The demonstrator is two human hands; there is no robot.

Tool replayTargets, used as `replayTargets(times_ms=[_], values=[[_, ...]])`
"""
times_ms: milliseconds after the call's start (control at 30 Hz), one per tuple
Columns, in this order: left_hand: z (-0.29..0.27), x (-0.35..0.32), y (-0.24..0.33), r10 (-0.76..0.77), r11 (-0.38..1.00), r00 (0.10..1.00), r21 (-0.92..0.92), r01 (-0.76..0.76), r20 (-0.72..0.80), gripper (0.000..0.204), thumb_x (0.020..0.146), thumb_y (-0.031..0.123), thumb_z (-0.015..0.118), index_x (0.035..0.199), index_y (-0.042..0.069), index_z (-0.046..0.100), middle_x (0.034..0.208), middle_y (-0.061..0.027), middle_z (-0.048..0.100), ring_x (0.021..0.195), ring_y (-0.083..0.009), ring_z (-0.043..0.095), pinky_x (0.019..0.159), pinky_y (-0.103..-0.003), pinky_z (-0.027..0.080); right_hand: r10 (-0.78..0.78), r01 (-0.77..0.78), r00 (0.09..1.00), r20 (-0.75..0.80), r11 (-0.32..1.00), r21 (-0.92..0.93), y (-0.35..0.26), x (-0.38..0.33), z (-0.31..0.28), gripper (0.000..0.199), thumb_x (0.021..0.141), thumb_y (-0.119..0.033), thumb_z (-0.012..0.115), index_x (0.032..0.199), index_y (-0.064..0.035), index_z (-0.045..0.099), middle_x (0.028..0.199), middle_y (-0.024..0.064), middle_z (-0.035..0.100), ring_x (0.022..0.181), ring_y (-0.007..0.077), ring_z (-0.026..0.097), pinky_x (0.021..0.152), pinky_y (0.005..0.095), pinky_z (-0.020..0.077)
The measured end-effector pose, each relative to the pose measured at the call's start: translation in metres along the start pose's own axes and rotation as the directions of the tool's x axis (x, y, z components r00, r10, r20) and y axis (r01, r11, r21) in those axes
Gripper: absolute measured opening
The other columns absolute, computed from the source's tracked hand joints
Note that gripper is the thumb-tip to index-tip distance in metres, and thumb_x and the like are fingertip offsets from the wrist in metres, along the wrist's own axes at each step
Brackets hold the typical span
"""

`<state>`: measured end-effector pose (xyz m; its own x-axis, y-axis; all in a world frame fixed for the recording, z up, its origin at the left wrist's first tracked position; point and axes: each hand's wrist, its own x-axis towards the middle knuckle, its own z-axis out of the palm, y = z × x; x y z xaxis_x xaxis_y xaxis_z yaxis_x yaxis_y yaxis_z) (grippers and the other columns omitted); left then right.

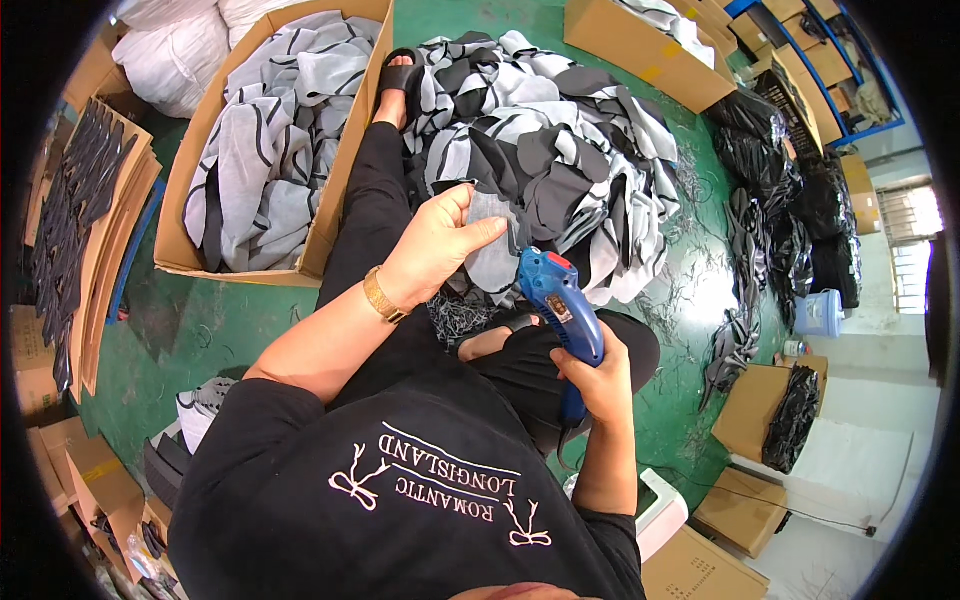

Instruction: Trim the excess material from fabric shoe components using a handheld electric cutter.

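Note:
Near the middle of the head view, my left hand [432, 240], with a gold-coloured watch or bracelet at its wrist, pinches a light grey fabric piece [490, 228] between thumb and fingers. My right hand [600, 375] is wrapped round the handle of a blue handheld power tool [566, 300] with a red part on top. The tool's head is beside the lower right edge of the fabric piece; whether they touch I cannot tell. Just beyond lies a large pile of grey, white and black fabric pieces [560, 185] on the floor.
At the left stands an open cardboard box [330, 215] filled with grey fabric with black stripes. Another box [650, 55] is at the back right. Black plastic bags [755, 130] line the right side, near a light blue bucket [818, 313]. Thread scraps litter the green floor [240, 325].

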<state>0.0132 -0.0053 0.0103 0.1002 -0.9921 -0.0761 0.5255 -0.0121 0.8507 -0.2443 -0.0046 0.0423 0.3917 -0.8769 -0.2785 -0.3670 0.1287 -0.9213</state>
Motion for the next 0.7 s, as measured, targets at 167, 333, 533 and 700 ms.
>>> replayTargets(times_ms=[167,333,533,700], values=[[0.001,-0.005,0.002,0.035,0.989,0.999,0.142,-0.033,-0.016,0.028,0.087,0.004,0.063,0.114,0.001,0.055,0.099,-0.0002,0.063,0.084,-0.0045,0.057,0.077,-0.022,0.048,0.023,-0.023,1.0,-0.003,1.0,-0.021,-0.003,-0.001,-0.002,0.034,0.07,-0.006,0.072,0.1,0.0039,0.059,0.069,0.0026,0.059,0.058,0.0086,0.055,0.055,0.0243,0.0454],[0.001,-0.007,0.005,0.021,0.975,1.0,0.22,-0.02,0.0,0.028,0.086,0.006,0.065,0.112,0.001,0.055,0.097,0.0007,0.062,0.083,-0.0035,0.056,0.075,-0.022,0.047,0.029,-0.029,0.999,0.014,0.999,0.026,-0.002,-0.001,-0.004,0.034,0.07,-0.004,0.071,0.101,0.0041,0.059,0.07,0.003,0.059,0.058,0.009,0.055,0.054,0.0244,0.0454],[-0.005,-0.008,0.012,0.026,0.946,0.995,0.32,-0.056,0.096,0.023,0.086,0.004,0.063,0.108,0.001,0.056,0.091,0.0033,0.06,0.079,-0.0013,0.053,0.07,-0.02,0.045,0.046,-0.048,0.997,0.061,0.998,0.038,-0.006,-0.001,-0.008,0.035,0.071,-0.005,0.071,0.102,0.0041,0.059,0.071,0.0028,0.059,0.058,0.0093,0.055,0.054,0.0243,0.046],[-0.003,-0.008,0.029,-0.045,0.881,0.984,0.472,-0.042,0.173,0.02,0.083,0.002,0.062,0.102,0.001,0.057,0.086,0.0057,0.055,0.074,-0.0005,0.046,0.066,-0.02,0.041,0.073,-0.081,0.99,0.123,0.994,0.067,-0.011,0.001,-0.016,0.035,0.071,-0.005,0.071,0.102,0.0039,0.059,0.072,0.0026,0.058,0.059,0.0097,0.055,0.054,0.0244,0.0458]])
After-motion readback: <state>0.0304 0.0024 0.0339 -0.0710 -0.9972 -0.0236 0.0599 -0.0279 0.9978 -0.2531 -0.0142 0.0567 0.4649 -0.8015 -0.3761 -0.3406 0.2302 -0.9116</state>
